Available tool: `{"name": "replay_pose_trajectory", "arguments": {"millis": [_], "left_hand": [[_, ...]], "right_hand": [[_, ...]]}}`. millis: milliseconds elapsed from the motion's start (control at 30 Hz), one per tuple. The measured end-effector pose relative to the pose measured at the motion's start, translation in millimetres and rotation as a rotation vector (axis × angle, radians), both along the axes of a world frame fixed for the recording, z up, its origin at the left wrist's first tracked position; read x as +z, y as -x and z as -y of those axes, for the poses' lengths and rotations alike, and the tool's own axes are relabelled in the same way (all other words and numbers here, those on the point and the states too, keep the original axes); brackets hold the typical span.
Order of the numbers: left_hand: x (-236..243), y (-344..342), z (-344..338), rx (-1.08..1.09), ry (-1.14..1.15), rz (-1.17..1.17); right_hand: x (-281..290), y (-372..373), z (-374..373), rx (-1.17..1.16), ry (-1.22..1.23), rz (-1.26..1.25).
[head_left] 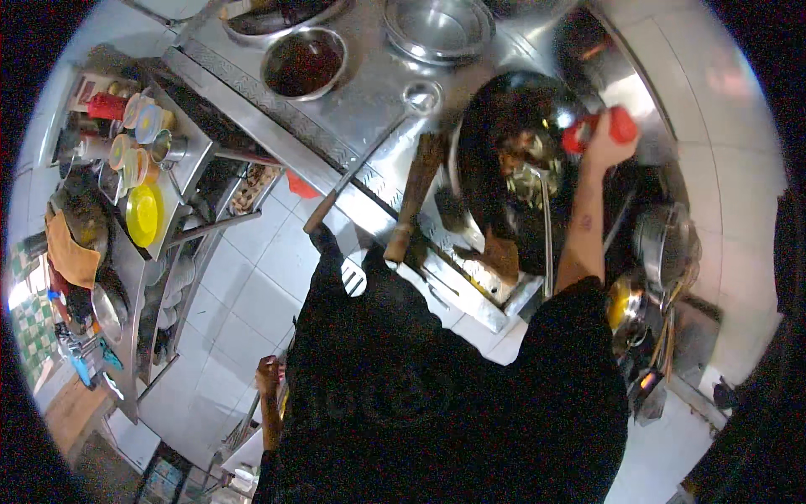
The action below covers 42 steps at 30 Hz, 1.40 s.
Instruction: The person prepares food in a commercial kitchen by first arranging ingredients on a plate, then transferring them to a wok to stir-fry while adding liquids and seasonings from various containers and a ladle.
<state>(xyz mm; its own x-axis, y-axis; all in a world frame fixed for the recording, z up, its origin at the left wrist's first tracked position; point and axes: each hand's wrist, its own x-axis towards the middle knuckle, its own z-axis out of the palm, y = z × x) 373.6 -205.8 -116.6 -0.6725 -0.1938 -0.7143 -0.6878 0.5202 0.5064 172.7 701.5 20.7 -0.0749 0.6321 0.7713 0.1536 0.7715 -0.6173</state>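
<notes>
My right hand (606, 139) is raised over a black wok (487, 134) and grips a red bottle (598, 128) tipped above it. The wok sits on a steel stove (378, 109) and holds dark cooked food (527, 164). A metal ladle (546, 235) rests in the wok, its long handle pointing toward me. The wok's wooden handle (416, 197) sticks out to the left. My left hand (268, 371) hangs low by my side, fingers curled; whether it holds anything is unclear. My black shirt hides the lower middle of the view.
A second ladle (369, 160) with a wooden grip lies across the stove top. Steel bowls (304, 63) stand at the back. A shelf (189, 160) on the left carries jars, a yellow plate (144, 214) and an orange cloth (71, 252). Pots (663, 244) crowd the right.
</notes>
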Motion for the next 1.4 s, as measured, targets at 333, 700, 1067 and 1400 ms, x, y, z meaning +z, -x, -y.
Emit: {"name": "replay_pose_trajectory", "arguments": {"millis": [333, 700, 1067, 1400], "left_hand": [[-16, -7, 15, -0.038, 0.079, -0.031], [-21, -14, -13, -0.281, 0.189, -0.236], [38, 130, -64, -0.260, 0.085, -0.391], [167, 330, -104, -0.490, -0.318, -0.685]], "right_hand": [[9, 10, 40, -0.009, 0.180, 0.062], [-7, -1, 3, -0.121, 0.015, 0.005], [-36, -74, -84, -0.461, 0.154, -0.043], [12, 5, 109, 0.355, 1.191, -0.467]]}}
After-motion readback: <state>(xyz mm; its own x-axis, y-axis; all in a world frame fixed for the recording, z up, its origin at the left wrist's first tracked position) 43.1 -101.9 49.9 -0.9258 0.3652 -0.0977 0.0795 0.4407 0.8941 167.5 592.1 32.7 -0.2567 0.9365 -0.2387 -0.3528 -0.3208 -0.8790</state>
